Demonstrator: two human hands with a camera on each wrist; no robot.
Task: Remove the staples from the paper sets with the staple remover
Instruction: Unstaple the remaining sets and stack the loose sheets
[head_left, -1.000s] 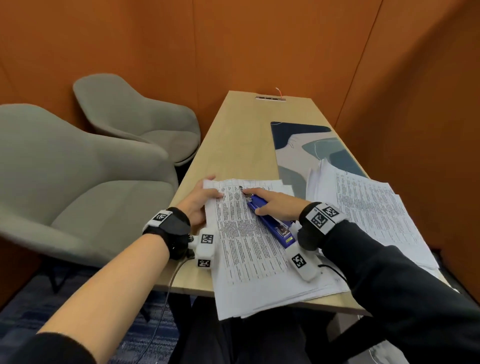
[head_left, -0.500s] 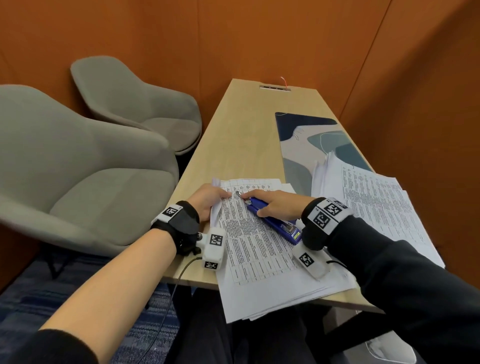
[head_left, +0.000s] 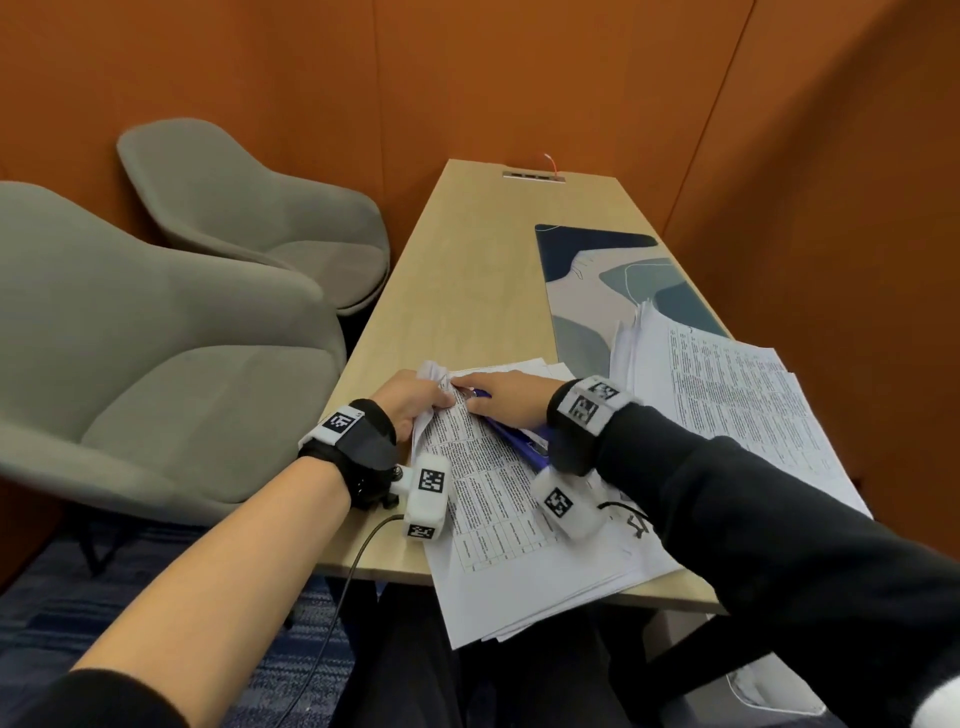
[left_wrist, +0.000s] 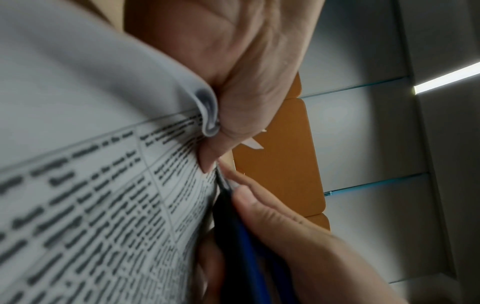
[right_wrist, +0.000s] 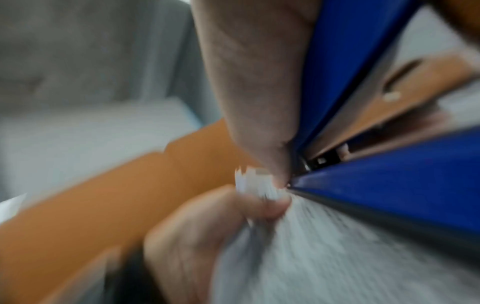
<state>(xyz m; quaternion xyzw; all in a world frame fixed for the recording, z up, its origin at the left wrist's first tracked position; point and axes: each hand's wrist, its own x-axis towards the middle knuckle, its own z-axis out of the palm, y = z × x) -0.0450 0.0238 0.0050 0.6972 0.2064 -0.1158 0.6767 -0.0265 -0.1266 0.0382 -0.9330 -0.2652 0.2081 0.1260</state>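
Where the near end of the tabletop (head_left: 467, 291) meets the person's lap, both hands work at the upper left corner of a printed paper set (head_left: 488, 483). Left hand (head_left: 415, 402): grip closed, thumb and fingers pinching that corner, which is curled and bunched upward; the left wrist view shows the sheet edges (left_wrist: 207, 111) rolled against the thumb. Right hand (head_left: 506, 400): grip closed around a blue staple remover (head_left: 519, 439), index finger laid along its top. The tool's tip sits at the pinched corner, just beside the left thumb. In the right wrist view the tool's two blue arms (right_wrist: 389, 181) stand apart at the near end and converge toward the tip; that picture is blurred, and the staple itself cannot be made out in any view.

The paper set lies on top of further loose sheets (head_left: 545, 597), which overhang the near edge of the tabletop. A second pile of printed papers (head_left: 727, 395) lies to the right, partly on a patterned blue and grey desk mat (head_left: 597, 270). At the far end of the tabletop a slim metal outlet strip (head_left: 532, 175) is set into the surface.

Both wrists carry black bands with white marker blocks; a cable (head_left: 353, 571) hangs from the left one. Two grey upholstered chairs (head_left: 156, 364) stand to the left of the tabletop. Orange panelled walls (head_left: 519, 78) enclose the space.
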